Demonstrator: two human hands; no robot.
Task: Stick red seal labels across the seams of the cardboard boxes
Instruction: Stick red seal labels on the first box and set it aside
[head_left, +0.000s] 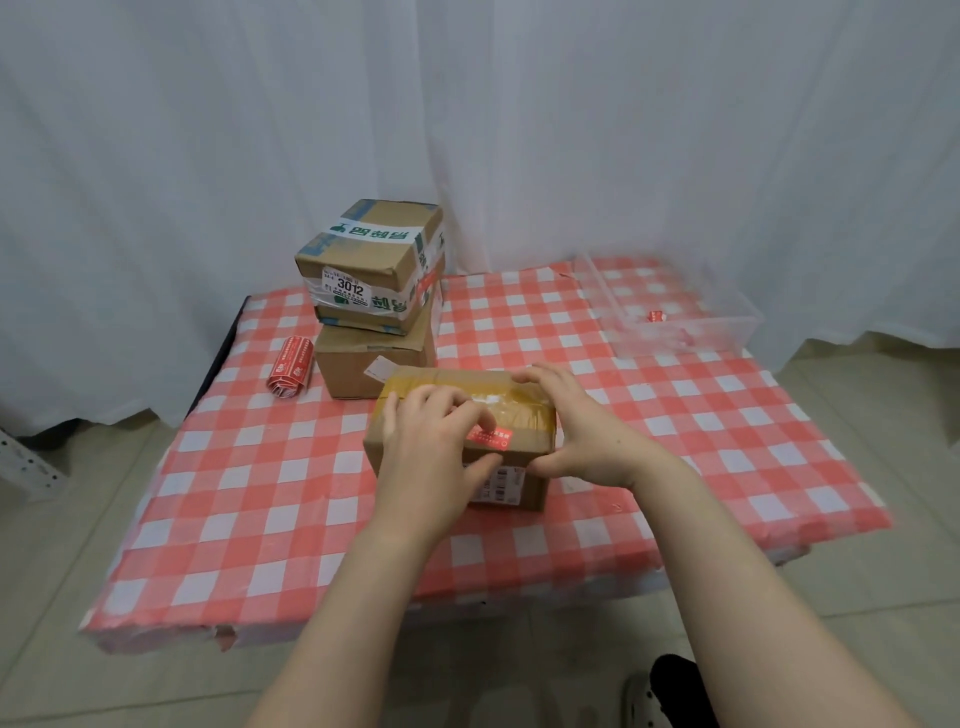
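Head view: top stacked box (370, 265) label reads "3012".

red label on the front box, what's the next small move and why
Probably slide the left hand rightward along the red label to press it flat: its fingertips rest on the label's left end, the right end lies uncovered, and the right hand grips the cardboard box.

The left hand (431, 441) hid part of the cardboard box (524, 410) and of the red seal label (493, 439), whose print was unreadably small. The clear tray (691, 332) was blurred.
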